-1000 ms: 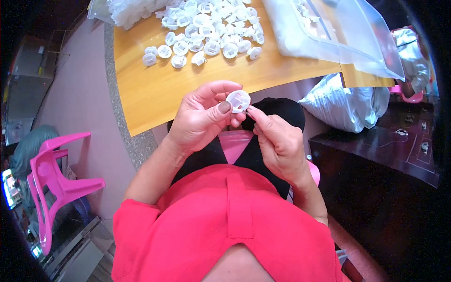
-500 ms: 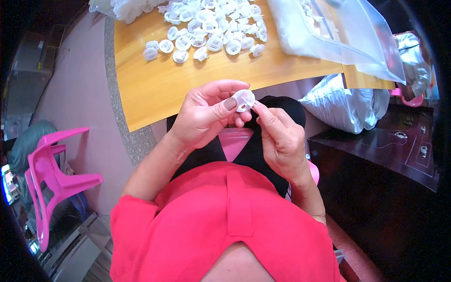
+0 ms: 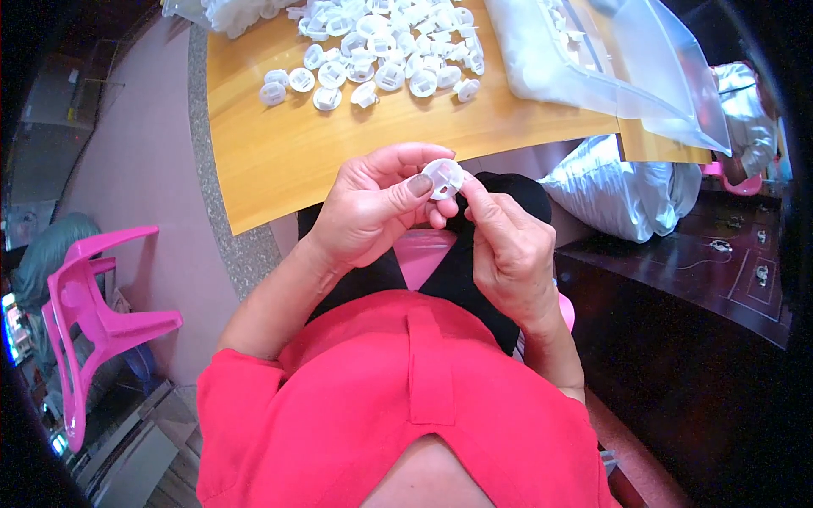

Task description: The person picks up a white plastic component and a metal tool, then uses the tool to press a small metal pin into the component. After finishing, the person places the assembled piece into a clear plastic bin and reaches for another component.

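Between the thumb and fingers of my left hand [image 3: 373,199] is a round white plastic piece [image 3: 443,176], a disc with small slots, held tilted just off the table's near edge. The fingers of my right hand [image 3: 508,241] are bent closed, their tips pressed to the disc's right edge. Whether they also pinch a smaller part there is hidden. Beyond my hands, a heap of similar white plastic pieces [image 3: 389,78] lies on the wooden table [image 3: 279,161], some face up and some on their sides.
A clear plastic bin [image 3: 631,106] with white pieces stands at the table's right. A bag of white pieces [image 3: 241,15] lies at the far left. Below the table's right side rests a silvery sack [image 3: 622,190]. A pink chair [image 3: 110,317] stands on the left.
Both hands still hold the disc at almost the same place. The disc has shifted very slightly right, with my right fingertips moving a little along its edge.
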